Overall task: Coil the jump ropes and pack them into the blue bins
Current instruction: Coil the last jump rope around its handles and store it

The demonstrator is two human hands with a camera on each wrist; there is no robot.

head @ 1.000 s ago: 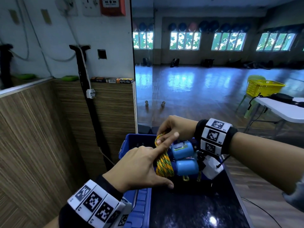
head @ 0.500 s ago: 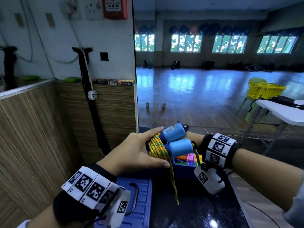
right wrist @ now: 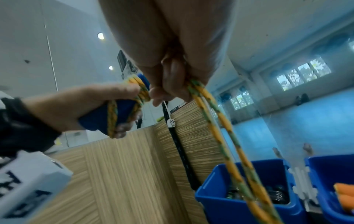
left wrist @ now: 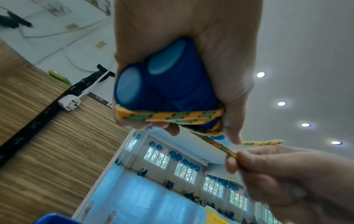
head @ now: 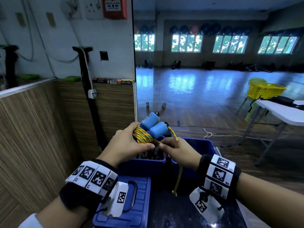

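The jump rope (head: pixel 143 136), a yellow-and-green braided cord wound around 2 blue handles (head: pixel 153 125), is held at the centre of the head view, above the blue bins. The bundle is clasped by the left hand (head: pixel 126 145), whose fingers and thumb are curled around the handles and the windings; in the left wrist view the flat handle ends (left wrist: pixel 162 60) are seen inside the palm. A loose strand is pinched by the right hand (head: pixel 176 149) just right of the bundle, between thumb and fingers. From that pinch the cord's tail (head: pixel 178 178) is left hanging down to a knotted end in the lower centre of the frame, in front of the bins.

2 open bins are seen below the hands: the left bin (head: pixel 148 163) with dark items inside, and the right bin (head: pixel 205 145); orange items are shown in the latter by the right wrist view. A blue lid (head: pixel 141 203) with a handle lies in the lower centre on a dark surface (head: pixel 177 211).

A yellow basket (head: pixel 264 90) and a white table (head: pixel 283 112) are seen at the right edge.
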